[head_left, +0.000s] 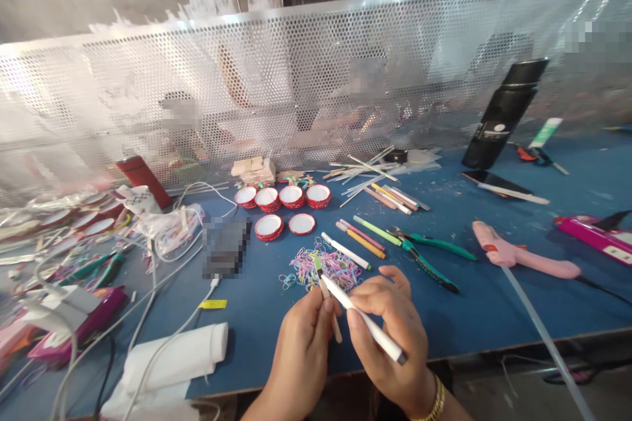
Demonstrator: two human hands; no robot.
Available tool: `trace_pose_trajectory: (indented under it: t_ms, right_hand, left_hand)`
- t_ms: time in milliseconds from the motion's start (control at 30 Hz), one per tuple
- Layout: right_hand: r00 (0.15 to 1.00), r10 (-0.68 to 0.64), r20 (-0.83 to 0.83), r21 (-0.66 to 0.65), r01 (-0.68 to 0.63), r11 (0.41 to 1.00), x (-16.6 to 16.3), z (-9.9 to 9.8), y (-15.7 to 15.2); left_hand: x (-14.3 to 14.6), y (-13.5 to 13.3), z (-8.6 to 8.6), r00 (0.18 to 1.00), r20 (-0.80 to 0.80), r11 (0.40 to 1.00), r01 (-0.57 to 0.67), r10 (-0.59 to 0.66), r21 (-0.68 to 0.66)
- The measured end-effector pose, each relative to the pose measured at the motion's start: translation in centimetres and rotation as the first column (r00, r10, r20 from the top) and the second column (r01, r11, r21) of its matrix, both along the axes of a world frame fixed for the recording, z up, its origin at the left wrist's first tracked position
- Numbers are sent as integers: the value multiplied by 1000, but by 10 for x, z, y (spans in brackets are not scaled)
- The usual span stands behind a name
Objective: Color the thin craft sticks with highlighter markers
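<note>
My left hand (302,335) is closed around a thin wooden craft stick (337,329), whose upper end is coloured green. In my right hand (392,329) is a white marker (378,331), held like a pen. Its dark tip meets the stick near the green end. Just beyond both hands lies a pile of pastel rubber bands (301,263). Another white marker (345,250) rests beside the pile, along with a yellow-orange marker (365,243), a pink one and a light green marker (376,230).
Green-handled pliers (434,247) and a pink glue gun (523,255) lie to the right. Red-rimmed round lids (269,227) stand further back. A dark phone or power bank (227,250) with white cables is on the left. A black bottle (503,118) stands by the perforated metal screen (276,79).
</note>
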State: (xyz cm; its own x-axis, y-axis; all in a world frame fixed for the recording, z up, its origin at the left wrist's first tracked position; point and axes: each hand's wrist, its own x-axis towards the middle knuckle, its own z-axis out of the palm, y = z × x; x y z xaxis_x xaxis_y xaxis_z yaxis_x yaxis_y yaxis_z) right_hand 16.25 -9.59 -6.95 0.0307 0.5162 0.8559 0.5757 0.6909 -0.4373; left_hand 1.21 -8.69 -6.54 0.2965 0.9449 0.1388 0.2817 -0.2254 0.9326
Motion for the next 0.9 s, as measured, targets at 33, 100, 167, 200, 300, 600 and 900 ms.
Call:
trace_pose_trajectory:
  t_ms: [33,100,167,200,300,600,900]
  right_hand:
    - [1000,2,4,-1,-2,1000,0,0,0]
    - [1000,-5,7,1,5,1000,0,0,0]
    - [1000,-19,-2,1,19,1000,0,0,0]
    - [1000,-25,-10,-1,25,1000,0,0,0]
    - [1000,-21,-22,3,21,1000,0,1,0]
    - [999,-30,-11,7,30,1000,0,0,0]
    - [1000,-7,11,1,7,1000,0,0,0]
  left_hand:
    - [0,0,0,1000,1,1000,1,-1,-1]
    - [0,0,0,1000,-2,1000,0,0,0]
    - [0,0,0,1000,-6,1000,-5,5,7]
    - [-1,0,1,1000,-8,1000,-5,5,9]
    - [-1,0,1,1000,-13,1000,-4,5,15]
    - [-1,1,1,1000,-24,1000,-10,11,9]
    - [0,1,-1,1000,-7,1000,-27,27,6]
